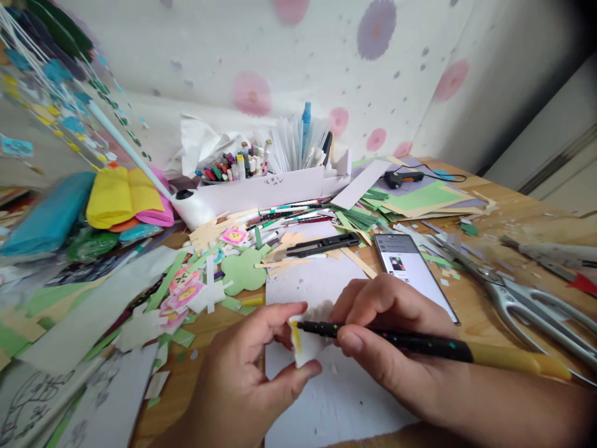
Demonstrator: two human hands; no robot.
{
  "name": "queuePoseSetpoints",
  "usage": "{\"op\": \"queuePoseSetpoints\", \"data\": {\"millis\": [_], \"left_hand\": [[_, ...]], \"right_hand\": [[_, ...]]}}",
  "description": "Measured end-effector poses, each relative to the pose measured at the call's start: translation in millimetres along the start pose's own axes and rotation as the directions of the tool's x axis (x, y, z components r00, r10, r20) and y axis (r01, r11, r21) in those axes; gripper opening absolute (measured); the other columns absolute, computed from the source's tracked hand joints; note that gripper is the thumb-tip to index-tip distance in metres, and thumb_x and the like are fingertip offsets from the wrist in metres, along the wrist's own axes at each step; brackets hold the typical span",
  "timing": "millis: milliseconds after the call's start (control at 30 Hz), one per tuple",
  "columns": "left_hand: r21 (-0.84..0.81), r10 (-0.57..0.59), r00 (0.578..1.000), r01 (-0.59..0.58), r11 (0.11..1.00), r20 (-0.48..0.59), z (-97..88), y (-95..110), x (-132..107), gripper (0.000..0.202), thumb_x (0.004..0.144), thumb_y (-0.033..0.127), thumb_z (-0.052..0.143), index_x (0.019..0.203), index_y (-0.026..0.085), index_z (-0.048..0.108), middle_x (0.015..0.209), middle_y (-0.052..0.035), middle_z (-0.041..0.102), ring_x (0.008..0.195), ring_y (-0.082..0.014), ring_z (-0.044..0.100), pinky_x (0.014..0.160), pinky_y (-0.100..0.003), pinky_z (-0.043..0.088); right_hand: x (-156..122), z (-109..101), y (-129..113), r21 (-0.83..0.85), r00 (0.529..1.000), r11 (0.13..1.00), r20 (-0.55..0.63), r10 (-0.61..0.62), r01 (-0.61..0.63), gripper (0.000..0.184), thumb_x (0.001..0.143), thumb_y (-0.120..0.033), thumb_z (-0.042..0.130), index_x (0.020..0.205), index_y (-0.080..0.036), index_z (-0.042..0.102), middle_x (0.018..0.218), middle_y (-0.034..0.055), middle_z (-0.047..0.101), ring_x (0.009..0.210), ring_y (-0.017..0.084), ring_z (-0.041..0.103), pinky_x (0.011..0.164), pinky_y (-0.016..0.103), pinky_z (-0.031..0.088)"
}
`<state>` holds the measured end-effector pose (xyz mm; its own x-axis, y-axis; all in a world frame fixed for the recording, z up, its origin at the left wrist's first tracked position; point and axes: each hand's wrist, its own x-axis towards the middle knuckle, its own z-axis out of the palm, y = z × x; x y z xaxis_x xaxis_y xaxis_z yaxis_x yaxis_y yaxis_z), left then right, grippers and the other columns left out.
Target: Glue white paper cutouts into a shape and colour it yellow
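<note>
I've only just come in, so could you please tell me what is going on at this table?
A person is marking a small white paper piece in yellow. The left hand pinches the piece, while the right hand holds a yellow felt-tip pen, its tip at the piece's yellow-streaked edge. A white sheet lies beneath; a black utility knife lies beyond the hands, with a smartphone and scissors to the right.

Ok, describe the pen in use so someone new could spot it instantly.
On the wooden table, a white sheet lies in front of the white box. Above that sheet, the right hand holds the pen, its tip at the small white piece in the left hand. The pen's dark, speckled barrel ends in yellow, and it alone is held, unlike the pens lying by the box.
</note>
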<state>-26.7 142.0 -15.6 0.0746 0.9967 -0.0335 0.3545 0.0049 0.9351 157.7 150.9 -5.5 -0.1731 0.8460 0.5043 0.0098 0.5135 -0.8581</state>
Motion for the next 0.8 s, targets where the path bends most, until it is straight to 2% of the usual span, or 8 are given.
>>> {"op": "queuePoseSetpoints", "data": {"millis": [467,700,800], "left_hand": [[-0.002,0.003,1.0,-0.003,1.0,0.008,-0.1,-0.4,0.3,0.043,0.06,0.026,0.078,0.101,0.03,0.071,0.09,-0.0027,0.076,0.094,-0.0289,0.069,0.087,-0.043,0.054],[-0.005,0.016,0.999,-0.016,1.0,-0.036,0.6,-2.1,-0.4,0.044,0.058,0.026,0.08,0.1,0.034,0.073,0.09,-0.0004,0.077,0.092,-0.0257,0.07,0.081,-0.033,0.055],[-0.024,0.023,0.999,-0.024,0.999,-0.04,0.6,-4.0,-0.5,0.044,0.057,0.026,0.08,0.099,0.035,0.073,0.085,0.0,0.075,0.091,-0.0262,0.07,0.083,-0.034,0.055]], "right_hand": [[-0.4,-2.2,-0.9,-0.022,1.0,1.0,0.01,0.005,-0.005,0.016,0.084,-0.016,0.062,0.075,-0.024,0.051,0.068,-0.0008,0.062,0.059,0.014,0.06,0.052,0.025,0.046],[-0.7,-2.6,-1.1,0.003,0.999,0.999,0.001,0.034,-0.034,0.017,0.084,-0.014,0.061,0.077,-0.024,0.05,0.07,-0.0011,0.06,0.061,0.013,0.058,0.053,0.024,0.046],[-0.1,-2.1,-1.7,0.006,0.999,1.0,0.019,0.028,-0.028,0.017,0.083,-0.013,0.061,0.076,-0.023,0.049,0.069,-0.0011,0.061,0.061,0.013,0.059,0.054,0.024,0.047]]}}
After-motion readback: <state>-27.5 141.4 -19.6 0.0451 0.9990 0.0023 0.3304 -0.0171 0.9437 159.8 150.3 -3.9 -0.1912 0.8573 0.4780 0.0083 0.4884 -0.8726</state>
